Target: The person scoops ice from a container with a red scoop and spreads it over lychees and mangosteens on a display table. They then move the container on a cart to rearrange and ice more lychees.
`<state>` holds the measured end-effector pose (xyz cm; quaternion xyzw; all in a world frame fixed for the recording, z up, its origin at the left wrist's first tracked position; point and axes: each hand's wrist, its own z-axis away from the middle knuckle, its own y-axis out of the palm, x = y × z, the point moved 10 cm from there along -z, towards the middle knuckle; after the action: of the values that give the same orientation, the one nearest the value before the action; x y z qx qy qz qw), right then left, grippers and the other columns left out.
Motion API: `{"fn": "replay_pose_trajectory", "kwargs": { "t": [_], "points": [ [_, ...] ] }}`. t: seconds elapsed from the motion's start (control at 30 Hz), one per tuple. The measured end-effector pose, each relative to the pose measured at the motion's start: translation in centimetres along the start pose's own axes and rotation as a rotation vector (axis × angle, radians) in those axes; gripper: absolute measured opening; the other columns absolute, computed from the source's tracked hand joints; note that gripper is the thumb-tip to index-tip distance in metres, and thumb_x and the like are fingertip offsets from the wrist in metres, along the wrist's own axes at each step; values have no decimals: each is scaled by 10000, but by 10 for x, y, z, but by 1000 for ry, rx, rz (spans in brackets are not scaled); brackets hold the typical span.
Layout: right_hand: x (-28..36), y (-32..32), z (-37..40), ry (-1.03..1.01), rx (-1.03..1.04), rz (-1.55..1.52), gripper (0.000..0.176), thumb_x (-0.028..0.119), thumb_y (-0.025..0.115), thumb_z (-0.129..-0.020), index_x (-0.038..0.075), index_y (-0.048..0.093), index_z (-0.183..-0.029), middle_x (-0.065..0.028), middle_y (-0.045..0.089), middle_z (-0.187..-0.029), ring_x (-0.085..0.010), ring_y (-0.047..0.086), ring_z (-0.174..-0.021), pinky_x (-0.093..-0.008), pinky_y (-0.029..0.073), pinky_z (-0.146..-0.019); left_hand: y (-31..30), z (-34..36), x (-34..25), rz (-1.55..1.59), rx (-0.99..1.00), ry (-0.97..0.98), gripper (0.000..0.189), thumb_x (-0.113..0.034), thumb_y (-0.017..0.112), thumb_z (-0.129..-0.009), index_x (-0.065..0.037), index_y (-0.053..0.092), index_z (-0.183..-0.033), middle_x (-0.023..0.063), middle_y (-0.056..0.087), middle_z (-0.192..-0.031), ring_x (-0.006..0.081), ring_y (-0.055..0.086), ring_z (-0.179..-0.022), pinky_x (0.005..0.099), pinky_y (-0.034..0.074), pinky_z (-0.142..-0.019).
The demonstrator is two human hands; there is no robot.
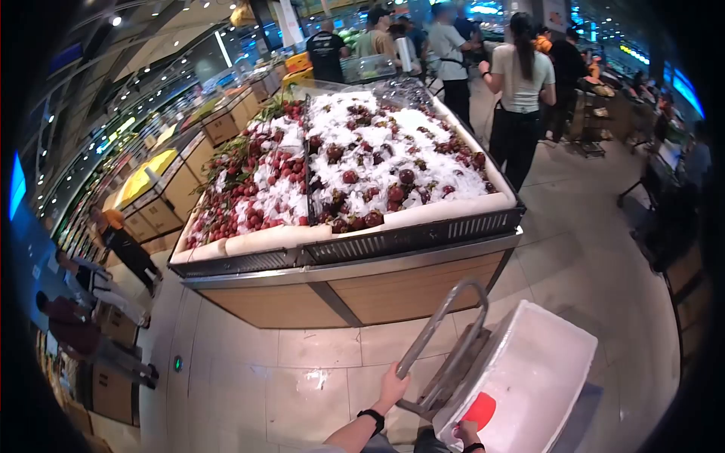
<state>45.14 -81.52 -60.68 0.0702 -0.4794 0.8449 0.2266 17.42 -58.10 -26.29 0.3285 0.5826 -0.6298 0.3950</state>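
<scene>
My left hand point(393, 386) is wrapped round the grey metal handle point(428, 338) of a cart, at the handle's left side. At the bottom of the view my right hand point(467, 433) is closed on a red scoop point(480, 410), partly hidden by the view's lower edge. The scoop is over the near end of a large white foam box point(538, 370), which sits tilted in view on the cart. In front stands a display bin with ice point(355, 143), red lychees point(260, 170) on the left and dark mangosteens point(395, 194) on the right.
The bin's black crate rim point(411, 238) and wooden base point(423, 285) stand just ahead, above a tiled floor point(313, 355). Several people are about: one in a light top point(521, 72) beyond the bin's right corner, others at the left point(128, 245) and back. Boxed stands point(155, 204) line the left.
</scene>
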Motion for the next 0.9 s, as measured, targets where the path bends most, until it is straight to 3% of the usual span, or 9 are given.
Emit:
{"fn": "replay_pose_trajectory", "kwargs": {
  "t": [0.27, 0.37, 0.5, 0.57, 0.63, 0.7, 0.77, 0.83, 0.9],
  "points": [
    [138, 38, 41, -118, 111, 230, 329, 307, 541, -661, 212, 669, -949, -61, 665, -845, -254, 637, -786, -364, 498, -679, -135, 45, 69, 38, -160, 22, 184, -69, 575, -712, 3, 515, -870, 129, 537, -609, 222, 548, -512, 337, 440, -493],
    [191, 49, 51, -116, 182, 296, 353, 315, 556, -644, 208, 668, -961, -69, 661, -879, -260, 634, -811, -363, 496, -696, -183, 52, 98, 84, -139, -81, 277, -144, 623, -709, -17, 518, -931, 201, 578, -679, 349, 606, -669, 400, 458, -595],
    [240, 62, 59, -207, 226, 263, 319, 290, 559, -673, 171, 669, -948, -87, 658, -887, -268, 629, -820, -358, 494, -698, -252, 63, 135, 13, -249, -40, 287, -131, 635, -706, -1, 505, -925, 172, 554, -611, 303, 587, -550, 385, 452, -533],
    [259, 53, 65, -282, 154, -185, 252, 223, 541, -726, 117, 666, -918, -103, 656, -861, -263, 629, -792, -346, 493, -688, -279, 64, 149, 177, -204, -139, 280, -101, 637, -704, 6, 502, -925, 134, 548, -595, 225, 566, -499, 358, 445, -490],
    [284, 15, 98, 198, 290, -772, 245, 164, 515, -765, 76, 644, -954, -103, 648, -838, -241, 617, -755, -308, 478, -676, -309, 72, 185, 166, -248, -170, 260, -66, 622, -713, 14, 498, -927, 86, 524, -593, 158, 539, -481, 316, 428, -449],
    [323, 7, 99, -316, 304, -297, 244, 154, 538, -744, 89, 637, -957, -101, 640, -821, -249, 609, -756, -315, 469, -657, -334, 74, 223, 301, -288, -198, 232, -34, 601, -710, 21, 486, -904, 63, 486, -592, 149, 499, -450, 285, 396, -411],
    [338, 18, 99, -406, 329, -251, 227, 152, 551, -733, 94, 636, -936, -100, 633, -804, -252, 598, -736, -320, 463, -642, -352, 82, 296, 102, -86, -525, 295, -17, 583, -760, 36, 558, -1049, 177, 579, -925, 198, 577, -805, 356, 483, -671],
    [342, 44, 100, -735, 232, -163, 172, 166, 581, -710, 98, 624, -863, -99, 609, -737, -275, 553, -653, -349, 438, -578, -391, 83, 283, 174, -220, -95, 255, -80, 605, -777, 80, 529, -961, 97, 550, -666, 145, 514, -555, 316, 434, -483],
    [314, 94, 81, -753, 158, -320, 129, 205, 604, -716, 83, 591, -757, -61, 557, -614, -214, 492, -533, -324, 387, -492, -428, 92, 261, 241, -406, -211, 195, -76, 612, -768, 68, 538, -876, 66, 534, -597, 162, 501, -512, 319, 416, -475]
  ]
}}
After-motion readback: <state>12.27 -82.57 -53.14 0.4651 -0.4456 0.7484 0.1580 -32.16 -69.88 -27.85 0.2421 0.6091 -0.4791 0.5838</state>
